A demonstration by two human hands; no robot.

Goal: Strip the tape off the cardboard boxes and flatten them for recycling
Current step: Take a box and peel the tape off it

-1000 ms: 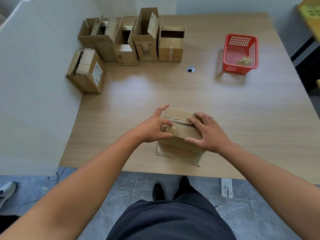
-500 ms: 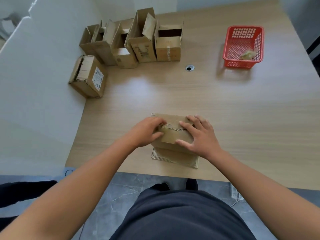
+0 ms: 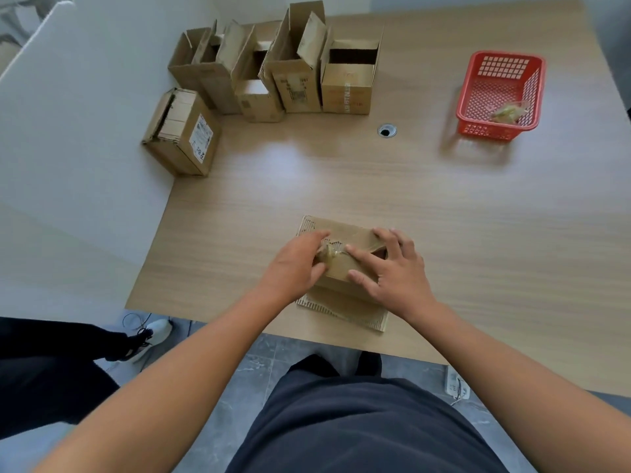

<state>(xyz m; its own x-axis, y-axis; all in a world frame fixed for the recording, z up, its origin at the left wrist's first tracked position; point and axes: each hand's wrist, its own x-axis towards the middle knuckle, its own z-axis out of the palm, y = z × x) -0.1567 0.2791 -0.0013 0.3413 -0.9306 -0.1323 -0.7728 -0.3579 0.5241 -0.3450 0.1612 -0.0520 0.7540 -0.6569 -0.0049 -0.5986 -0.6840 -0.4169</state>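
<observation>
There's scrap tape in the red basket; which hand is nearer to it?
Right. The right hand presses the box on the side toward the red basket; the left hand pinches tape on the side away from it.

Pale scraps in the red basket are too blurred to identify; the box label is unreadable.

Brown cardboard boxes — pale wood-grain table — red lattice basket, grey marbled floor.

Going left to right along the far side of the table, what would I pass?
A labelled box lying on its side, the row of open boxes, a round cable hole, then the red basket.
</observation>
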